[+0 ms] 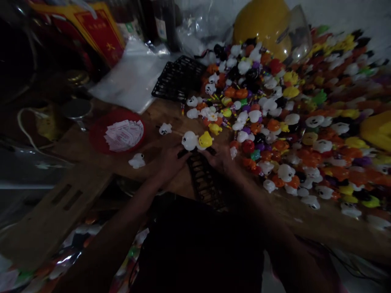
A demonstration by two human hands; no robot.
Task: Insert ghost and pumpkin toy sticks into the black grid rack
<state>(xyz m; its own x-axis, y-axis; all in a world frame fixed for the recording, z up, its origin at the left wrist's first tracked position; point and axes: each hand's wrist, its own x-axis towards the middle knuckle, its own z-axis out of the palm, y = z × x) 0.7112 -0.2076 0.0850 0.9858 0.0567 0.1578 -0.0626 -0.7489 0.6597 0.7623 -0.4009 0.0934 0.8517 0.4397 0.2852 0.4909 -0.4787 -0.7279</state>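
A black slotted plastic tray (201, 179) lies before me, reaching from the table toward my dark clothing. My left hand (173, 162) is closed at the left of its far end, and my right hand (222, 159) is closed at the right of it. Just beyond the fingertips, at that end of the tray, sit a white round toy figure (190, 141) and a yellow toy figure (205, 139), side by side. Dim light hides how the fingers meet the tray. Two small white ghost-like figures (165, 129) lie apart on the table, left of my hands.
A large heap of colourful toy figures (269, 106) covers the right side. More black slotted trays (179, 77) lie beyond my hands, beside clear plastic bags (128, 77). A red dish (94, 136) holds printed paper slips (124, 135). A yellow container (259, 24) stands at the back.
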